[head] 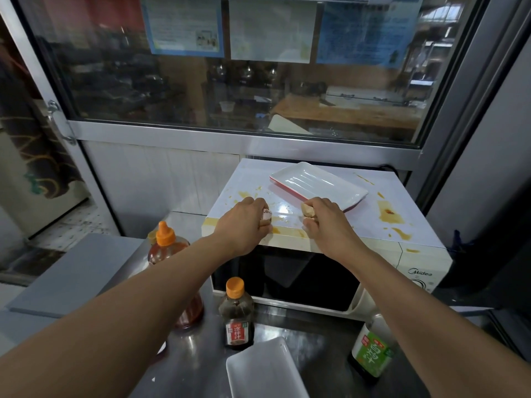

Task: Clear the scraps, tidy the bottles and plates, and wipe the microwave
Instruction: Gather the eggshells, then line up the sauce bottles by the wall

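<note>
A white microwave (425, 271) stands on the steel counter, its top smeared with brown sauce stains (389, 214). My left hand (244, 222) is closed on a pale scrap (266, 217) at the top's front edge. My right hand (324, 219) grips a tan scrap (307, 211) just beside it. A white rectangular plate with a red underside (316, 185) lies tilted on the microwave behind my right hand. On the counter stand a large orange-capped sauce bottle (165, 242), a small dark orange-capped bottle (237, 314) and a green-labelled bottle (372, 354). A second white plate (264, 372) lies near the front.
The steel counter (310, 334) runs under the microwave. A grey board (77, 271) lies at the left. A glass window with a metal frame (230, 136) rises right behind the microwave, and a dark panel closes the right side.
</note>
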